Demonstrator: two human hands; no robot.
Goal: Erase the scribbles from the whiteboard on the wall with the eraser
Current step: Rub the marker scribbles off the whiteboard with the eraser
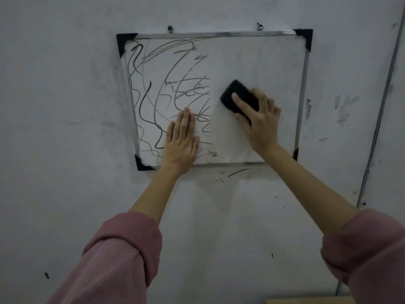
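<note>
A metal-framed whiteboard [258, 53] with black corner caps hangs on the wall. Black scribbles [157, 88] cover its left half, while its right half is wiped white. My right hand [260, 121] presses a black eraser [235, 93] flat against the board, just right of where the scribbles end. My left hand [183, 139] lies flat on the lower part of the board, fingers together and pointing up, over some of the scribbles.
The grey wall [65, 106] around the board is scuffed, with pen marks just below the frame. Two screws [170, 28] hold the board at the top. A thin cable [381, 106] runs down the wall at the right. A pale wooden edge [306, 300] shows at the bottom right.
</note>
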